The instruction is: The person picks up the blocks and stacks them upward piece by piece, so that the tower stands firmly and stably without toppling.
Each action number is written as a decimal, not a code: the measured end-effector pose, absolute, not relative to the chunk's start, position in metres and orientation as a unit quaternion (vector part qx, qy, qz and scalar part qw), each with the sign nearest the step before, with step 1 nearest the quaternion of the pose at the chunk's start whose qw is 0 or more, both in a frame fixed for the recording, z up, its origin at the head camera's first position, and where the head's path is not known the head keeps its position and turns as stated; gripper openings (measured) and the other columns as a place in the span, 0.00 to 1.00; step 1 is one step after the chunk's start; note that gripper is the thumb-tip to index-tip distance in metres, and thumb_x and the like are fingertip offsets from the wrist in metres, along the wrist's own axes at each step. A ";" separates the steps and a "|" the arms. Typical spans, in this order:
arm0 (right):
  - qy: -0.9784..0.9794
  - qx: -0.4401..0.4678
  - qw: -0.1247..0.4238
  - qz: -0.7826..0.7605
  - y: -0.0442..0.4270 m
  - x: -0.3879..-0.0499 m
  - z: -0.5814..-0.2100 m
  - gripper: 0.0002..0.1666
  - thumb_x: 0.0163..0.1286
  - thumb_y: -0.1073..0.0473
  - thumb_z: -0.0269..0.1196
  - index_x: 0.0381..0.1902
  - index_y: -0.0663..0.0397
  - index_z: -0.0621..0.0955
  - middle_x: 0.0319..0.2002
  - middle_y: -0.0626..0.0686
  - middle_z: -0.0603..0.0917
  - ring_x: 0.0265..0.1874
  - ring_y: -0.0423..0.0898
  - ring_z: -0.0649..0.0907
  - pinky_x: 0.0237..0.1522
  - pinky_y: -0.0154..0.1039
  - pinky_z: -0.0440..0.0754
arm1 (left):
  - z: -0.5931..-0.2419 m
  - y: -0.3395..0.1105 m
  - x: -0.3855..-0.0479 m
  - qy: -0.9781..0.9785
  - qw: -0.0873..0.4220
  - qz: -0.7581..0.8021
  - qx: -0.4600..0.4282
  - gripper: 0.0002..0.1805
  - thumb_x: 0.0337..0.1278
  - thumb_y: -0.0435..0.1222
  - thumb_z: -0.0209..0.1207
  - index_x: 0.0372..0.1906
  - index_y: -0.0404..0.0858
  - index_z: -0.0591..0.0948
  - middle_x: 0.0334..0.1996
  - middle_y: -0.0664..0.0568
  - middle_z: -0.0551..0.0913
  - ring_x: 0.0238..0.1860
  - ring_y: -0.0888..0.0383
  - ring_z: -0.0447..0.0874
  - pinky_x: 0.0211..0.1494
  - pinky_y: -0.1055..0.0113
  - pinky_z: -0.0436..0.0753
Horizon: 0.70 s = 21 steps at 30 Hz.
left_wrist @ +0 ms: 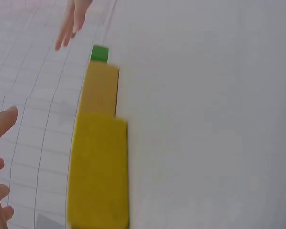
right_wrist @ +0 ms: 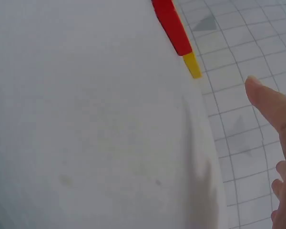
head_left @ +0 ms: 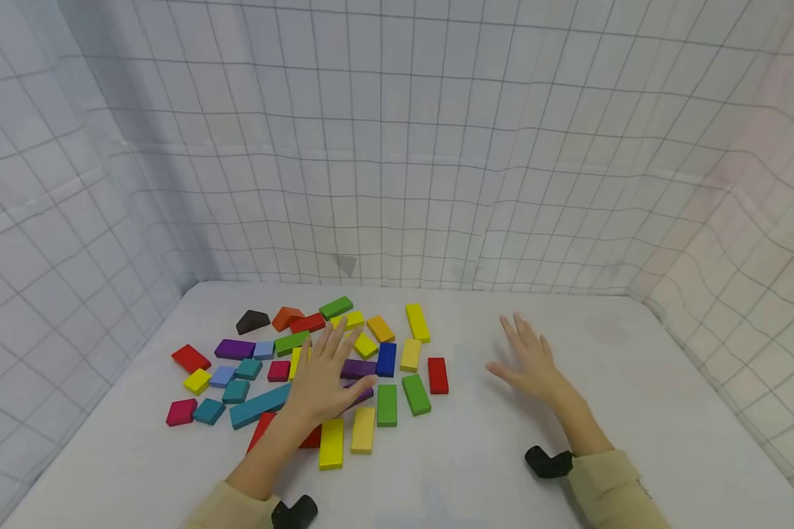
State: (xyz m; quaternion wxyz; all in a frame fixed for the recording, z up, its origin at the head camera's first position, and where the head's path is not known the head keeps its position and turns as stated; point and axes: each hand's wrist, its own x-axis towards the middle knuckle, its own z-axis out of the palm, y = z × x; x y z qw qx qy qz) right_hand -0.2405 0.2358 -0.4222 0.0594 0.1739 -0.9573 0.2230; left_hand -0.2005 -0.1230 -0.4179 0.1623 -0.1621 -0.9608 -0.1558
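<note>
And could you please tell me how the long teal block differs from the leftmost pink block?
The teal block is clearly longer than the pink block. The teal block lies nearer the left hand; the pink block lies farther from it. Both lie on the white table.

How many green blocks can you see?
4: one green block at the back, another just left of the left hand, and two side by side to that hand's right. More could hide under it.
</note>
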 end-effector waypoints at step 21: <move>-0.869 0.316 -0.018 0.380 0.181 -0.242 -0.456 0.46 0.53 0.51 0.70 0.67 0.52 0.62 0.65 0.52 0.64 0.66 0.50 0.62 0.64 0.53 0.59 | -0.452 -0.061 -0.188 -0.935 0.121 -0.217 -0.253 0.39 0.44 0.59 0.59 0.63 0.47 0.67 0.60 0.47 0.68 0.60 0.50 0.63 0.63 0.45 0.59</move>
